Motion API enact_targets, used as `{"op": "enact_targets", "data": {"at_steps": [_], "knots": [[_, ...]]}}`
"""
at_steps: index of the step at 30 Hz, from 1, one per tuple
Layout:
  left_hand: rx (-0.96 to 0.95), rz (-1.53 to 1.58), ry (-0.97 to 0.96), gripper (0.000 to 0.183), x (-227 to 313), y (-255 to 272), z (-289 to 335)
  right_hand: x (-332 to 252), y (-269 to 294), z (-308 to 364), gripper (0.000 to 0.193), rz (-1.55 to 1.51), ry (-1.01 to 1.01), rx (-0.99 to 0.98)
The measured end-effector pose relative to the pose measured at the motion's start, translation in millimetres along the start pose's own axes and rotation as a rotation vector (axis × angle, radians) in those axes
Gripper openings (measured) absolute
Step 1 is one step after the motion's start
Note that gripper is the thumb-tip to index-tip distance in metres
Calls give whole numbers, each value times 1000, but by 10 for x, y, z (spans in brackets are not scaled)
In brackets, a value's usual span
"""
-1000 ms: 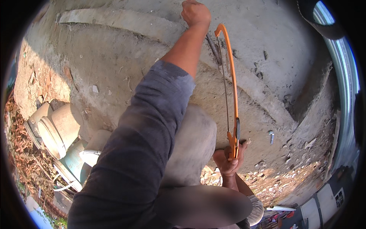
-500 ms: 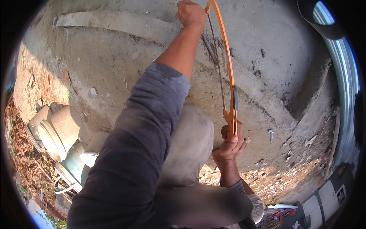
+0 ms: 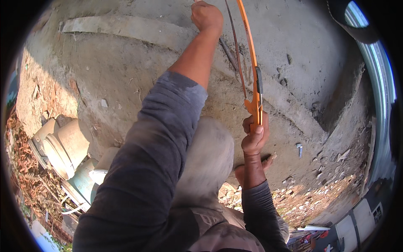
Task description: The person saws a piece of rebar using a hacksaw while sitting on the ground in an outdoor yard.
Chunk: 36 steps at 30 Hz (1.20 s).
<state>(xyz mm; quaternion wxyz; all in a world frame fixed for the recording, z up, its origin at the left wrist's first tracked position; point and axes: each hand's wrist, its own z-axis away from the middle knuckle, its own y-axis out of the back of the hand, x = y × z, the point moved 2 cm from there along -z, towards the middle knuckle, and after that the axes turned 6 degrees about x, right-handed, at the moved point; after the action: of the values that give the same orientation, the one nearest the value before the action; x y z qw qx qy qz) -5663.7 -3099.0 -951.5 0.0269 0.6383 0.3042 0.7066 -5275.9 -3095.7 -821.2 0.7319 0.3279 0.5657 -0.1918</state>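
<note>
My right hand (image 3: 253, 134) is wrapped round the handle end of an orange bow saw (image 3: 252, 46) with a dark lever and a thin brownish blade (image 3: 237, 50). The saw points away from me, and its far end runs out of the top edge. At the top, my left hand (image 3: 207, 19) is closed in a fist, left of the blade. A small pale bit shows at its far side, but what it grips is hidden. Near its wrist, a dark rod (image 3: 228, 53) lies slanting on the grey ground, partly behind the blade.
Dirty buckets (image 3: 69, 145) lie to the left near dry leaves (image 3: 25, 168). A low concrete ridge (image 3: 121, 27) crosses the far ground. At right are a small bluish metal piece (image 3: 299, 150), rubble (image 3: 323, 185) and corrugated sheet (image 3: 380, 80). My bent knee (image 3: 212, 155) rises between my arms.
My right hand has pushed the bow saw away from me, so its far end has left the picture. The left fist has shifted only slightly to the left and stays closed.
</note>
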Motion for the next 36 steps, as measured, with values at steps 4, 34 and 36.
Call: {"op": "enact_targets", "data": {"at_steps": [4,34,36], "knots": [[-66,-53,10,39,18,86,107,-66,317,538,80,162,71,-50],[-42,-87,-9,38,-29,60,-26,-179,286,783,80,248,40,4],[-32,-148,-59,39,-11,65,50,-193,456,922,86,471,106,12]]}}
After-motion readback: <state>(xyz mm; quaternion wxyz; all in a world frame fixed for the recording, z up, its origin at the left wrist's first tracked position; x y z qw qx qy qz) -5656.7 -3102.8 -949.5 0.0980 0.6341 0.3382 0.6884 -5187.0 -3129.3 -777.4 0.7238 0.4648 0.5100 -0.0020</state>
